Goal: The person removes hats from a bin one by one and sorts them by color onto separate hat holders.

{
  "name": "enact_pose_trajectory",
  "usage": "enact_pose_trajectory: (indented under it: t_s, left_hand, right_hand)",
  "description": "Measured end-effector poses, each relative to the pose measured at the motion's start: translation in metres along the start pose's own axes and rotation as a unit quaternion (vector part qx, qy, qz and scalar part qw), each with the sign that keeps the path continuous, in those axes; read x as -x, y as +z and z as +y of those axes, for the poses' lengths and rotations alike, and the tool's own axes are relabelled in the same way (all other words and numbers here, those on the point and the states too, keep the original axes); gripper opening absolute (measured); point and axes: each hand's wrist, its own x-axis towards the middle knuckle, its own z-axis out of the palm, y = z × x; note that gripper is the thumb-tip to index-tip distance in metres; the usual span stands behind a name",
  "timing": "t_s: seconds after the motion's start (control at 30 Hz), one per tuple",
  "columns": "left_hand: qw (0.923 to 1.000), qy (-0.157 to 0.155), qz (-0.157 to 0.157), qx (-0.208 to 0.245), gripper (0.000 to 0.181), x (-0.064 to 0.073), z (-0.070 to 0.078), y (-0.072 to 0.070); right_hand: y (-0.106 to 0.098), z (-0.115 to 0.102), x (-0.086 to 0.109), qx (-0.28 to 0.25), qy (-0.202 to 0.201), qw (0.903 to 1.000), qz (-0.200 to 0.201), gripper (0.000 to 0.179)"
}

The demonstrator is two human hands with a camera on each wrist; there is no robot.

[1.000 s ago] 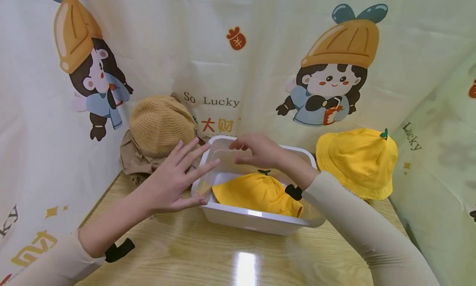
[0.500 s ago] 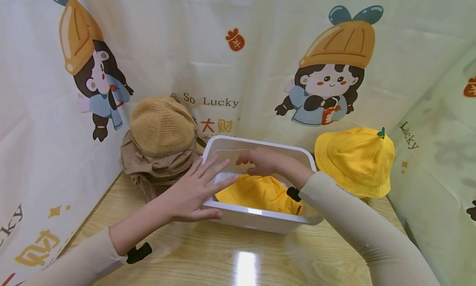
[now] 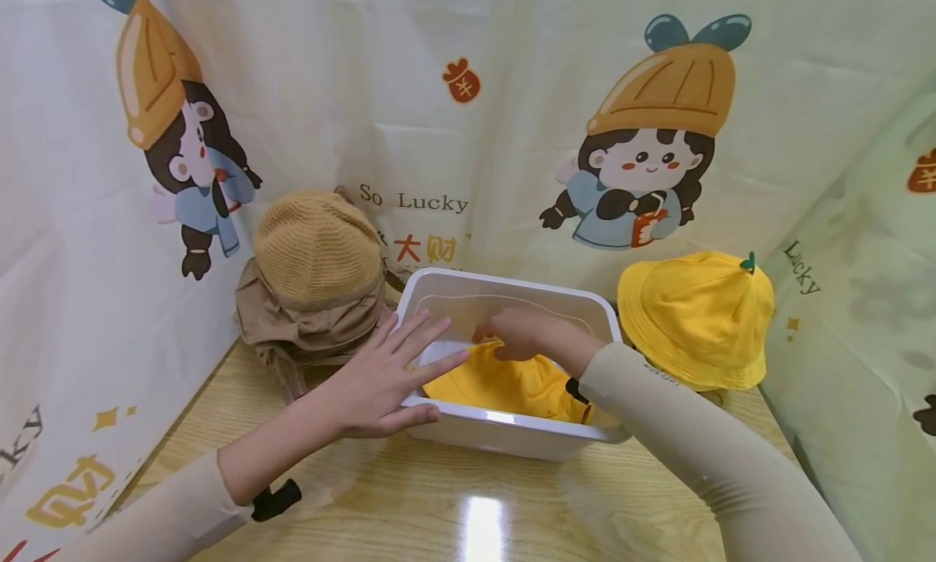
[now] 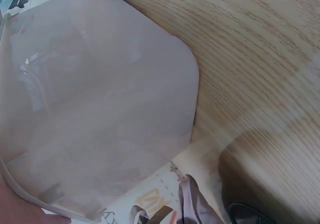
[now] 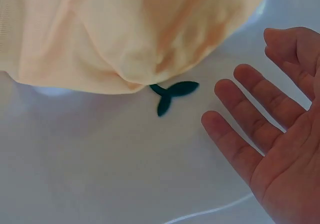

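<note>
A yellow bucket hat [image 3: 504, 391] lies on its side in a white plastic bin [image 3: 483, 440]. My right hand [image 3: 532, 332] reaches into the bin, over the hat's back edge. In the right wrist view, its fingers [image 5: 252, 114] are spread, with a gap between them and the hat's green sprout [image 5: 182, 89]. Fingers outstretched, my left hand [image 3: 387, 383] is at the bin's left front corner. The left wrist view shows the bin's outer wall [image 4: 115, 84], with part of the hand at its rim.
Left of the bin, a tan knitted hat [image 3: 318, 249] sits on a brown cloth hat [image 3: 307, 330]. Another yellow bucket hat [image 3: 698, 318] with a sprout stands to the right. A printed curtain [image 3: 504, 140] closes off the back and sides of the wooden table [image 3: 395, 505].
My right hand has lowered from above the bin's back part to the hat inside. My left hand has moved right to the bin's corner, then stayed nearly still.
</note>
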Motion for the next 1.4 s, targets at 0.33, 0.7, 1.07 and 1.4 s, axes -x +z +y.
enact_pose_trajectory:
  t_s: [0.33, 0.7, 1.07, 1.4]
  left_hand:
    - [0.9998, -0.012, -0.004, -0.014, 0.066, 0.001, 0.001, 0.002]
    - [0.9998, -0.014, -0.003, -0.013, 0.066, 0.001, 0.000, 0.003]
    - [0.9997, -0.018, -0.001, -0.013, 0.067, 0.001, 0.000, 0.003]
    - [0.9998, -0.019, 0.004, -0.005, 0.067, 0.000, 0.000, 0.003]
  right_hand:
    - [0.008, 0.005, -0.004, 0.000, 0.007, 0.9995, -0.031, 0.040]
    - [0.016, 0.008, -0.009, 0.000, 0.014, 0.9980, -0.061, 0.041]
    - [0.018, 0.004, -0.012, 0.008, 0.003, 0.9974, -0.072, 0.040]
    - [0.024, 0.002, -0.022, 0.051, 0.009, 0.9976, -0.045, 0.040]
